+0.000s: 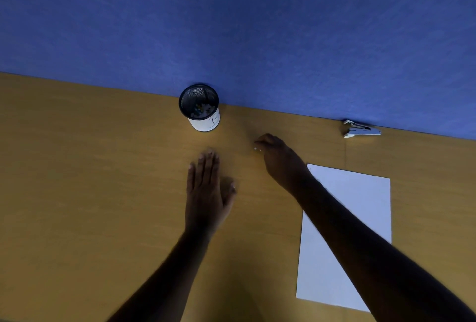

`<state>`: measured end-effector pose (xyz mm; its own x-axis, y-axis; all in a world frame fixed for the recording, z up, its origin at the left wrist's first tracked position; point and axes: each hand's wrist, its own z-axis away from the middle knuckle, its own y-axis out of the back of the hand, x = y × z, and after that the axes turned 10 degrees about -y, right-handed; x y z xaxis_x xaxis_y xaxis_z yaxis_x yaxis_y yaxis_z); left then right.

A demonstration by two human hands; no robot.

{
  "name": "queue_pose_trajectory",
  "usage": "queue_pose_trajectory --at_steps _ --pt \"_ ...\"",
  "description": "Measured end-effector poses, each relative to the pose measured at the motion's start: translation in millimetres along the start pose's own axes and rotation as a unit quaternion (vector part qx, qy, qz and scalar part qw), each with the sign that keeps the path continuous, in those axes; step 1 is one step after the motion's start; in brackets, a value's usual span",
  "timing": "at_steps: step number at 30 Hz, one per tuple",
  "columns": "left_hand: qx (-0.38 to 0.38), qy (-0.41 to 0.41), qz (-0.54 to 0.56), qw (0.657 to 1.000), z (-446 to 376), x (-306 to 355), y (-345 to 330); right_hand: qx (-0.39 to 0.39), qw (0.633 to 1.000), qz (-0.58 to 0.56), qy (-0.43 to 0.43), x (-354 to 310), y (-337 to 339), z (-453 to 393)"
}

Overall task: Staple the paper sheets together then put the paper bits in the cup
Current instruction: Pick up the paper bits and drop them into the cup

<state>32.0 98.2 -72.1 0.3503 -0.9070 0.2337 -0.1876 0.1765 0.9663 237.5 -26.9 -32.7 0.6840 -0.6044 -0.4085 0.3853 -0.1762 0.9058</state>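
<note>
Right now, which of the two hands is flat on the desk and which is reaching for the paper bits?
The left hand lies flat with fingers straight; the right hand is curled over the paper bits.

Left hand [206,193]: palm down, flat, fingers [206,164] straight and held close together, thumb set out to the side; forearm bare, entering from the lower edge. Right hand [279,160]: reached further forward, back of the hand uppermost, wrist bent downward, fingers curled under and drawn together at the tips. Right forearm bare, running diagonally from the lower right corner.
</note>
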Motion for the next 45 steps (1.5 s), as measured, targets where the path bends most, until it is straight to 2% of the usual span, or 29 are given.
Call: queue_pose_trajectory --at_steps 3,9,15,26,33,37,45 --pt "0.001 0.003 0.004 1.000 2 2 -2 0.013 1.000 -0.011 -0.022 6 0 -8" --pt "0.004 -0.002 -0.001 1.000 0 -1 0 -0.018 0.999 0.031 0.036 -3 0 4" --pt "0.011 -0.003 0.005 1.000 -1 -1 -2 0.019 0.999 0.027 -0.019 15 3 9" --pt "0.004 -0.001 0.003 1.000 0 -1 -1 -0.013 0.997 0.062 0.051 1 15 5" --pt "0.000 -0.001 0.004 1.000 0 -2 -2 -0.014 0.989 0.076 0.122 16 11 7" --pt "-0.001 0.000 0.008 1.000 0 -1 -1 -0.013 0.990 0.046 0.130 19 15 -1" --pt "-0.014 0.005 0.011 1.000 0 -1 0 -0.026 0.972 0.127 0.195 19 19 -10"
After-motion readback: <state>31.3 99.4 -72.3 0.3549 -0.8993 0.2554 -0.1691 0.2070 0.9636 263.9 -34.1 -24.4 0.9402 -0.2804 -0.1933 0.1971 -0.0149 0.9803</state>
